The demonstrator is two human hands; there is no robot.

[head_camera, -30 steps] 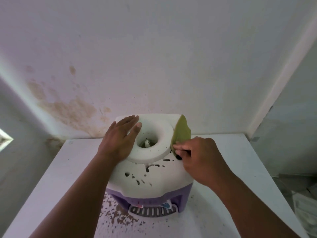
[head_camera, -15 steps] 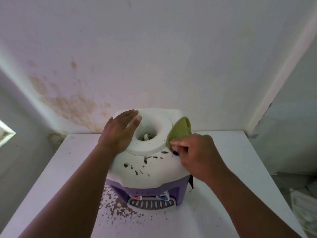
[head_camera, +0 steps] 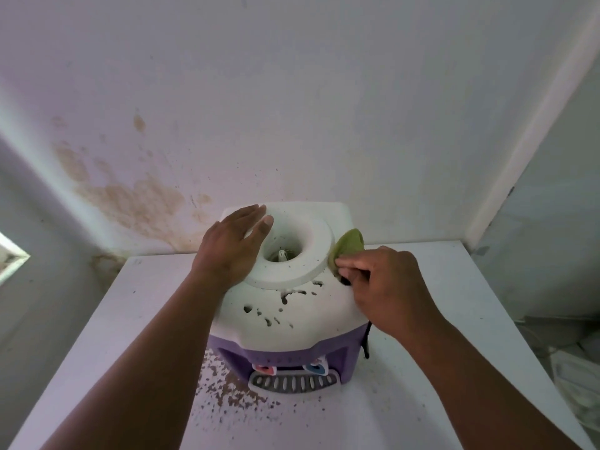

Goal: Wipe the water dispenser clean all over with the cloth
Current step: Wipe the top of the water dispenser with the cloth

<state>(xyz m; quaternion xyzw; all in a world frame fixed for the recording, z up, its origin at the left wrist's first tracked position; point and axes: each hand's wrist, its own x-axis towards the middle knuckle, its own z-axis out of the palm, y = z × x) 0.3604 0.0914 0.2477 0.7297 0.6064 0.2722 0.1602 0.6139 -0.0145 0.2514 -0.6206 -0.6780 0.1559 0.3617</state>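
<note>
— On the white counter, against the stained wall, the squat water dispenser with its white top and purple body is standing upright. Where are we holding it?

— We are laying our left hand flat on the left shoulder of the top, fingers straight, its tips reaching the raised white ring round the bottle well. Nothing is clamped there; it is only pressing down.

— And the grip on the cloth?

— Our right hand is pinching the small olive-green cloth, fingers curled round its lower end. We are holding the cloth against the right outer edge of the ring, its free end standing up and away from us.

— Which way is the dirt lying from it?

— Toward us and to the left: dark splatters are sitting on the sloping white top just below the ring, near the cloth but apart from it. We judge the right hand is the nearer one, so the coming stroke probably calls for dragging the cloth leftward and down across that slope. Brown specks are also littering the counter by the grey drip tray.
</note>
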